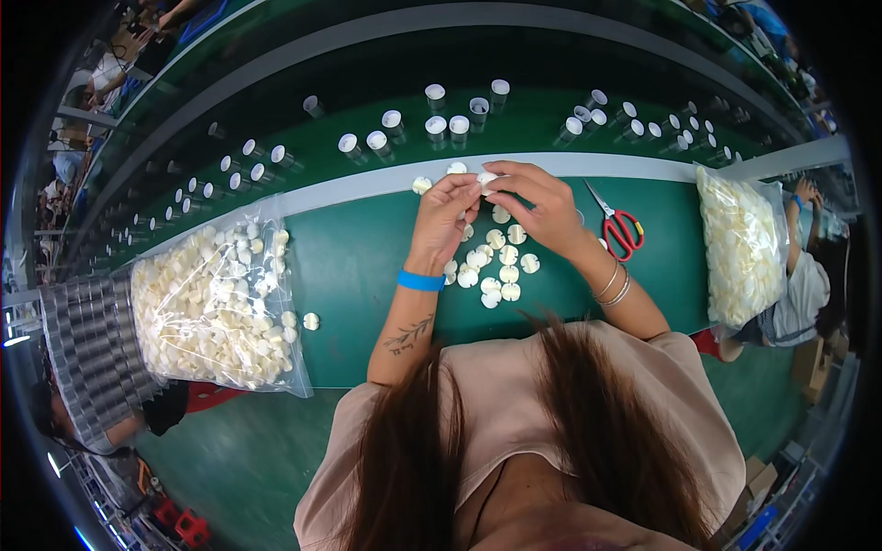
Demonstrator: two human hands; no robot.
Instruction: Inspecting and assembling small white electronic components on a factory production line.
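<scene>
Both our hands meet at the far edge of the green work table (367, 275), close to the pale rail. Our left hand (447, 216) and right hand (533, 204) pinch one small white disc (487, 178) between their fingertips, thumbs and forefingers closed on it from either side; how it is tilted we cannot tell. It sits level between the two hands, neither nearer than the other, and just short of the rail.

Directly below the hands, toward our body, lies a loose pile of discs (491, 266), nearer the left wrist with its blue wristband (421, 281). Red-handled scissors (621, 225) lie just right of the right forearm. A clear bag of discs (216, 308) rests well to the left, a second bag (740, 243) well to the right. Beyond the rail, small white-topped cups (441, 124) stand scattered on the dark green conveyor belt (514, 83).
</scene>
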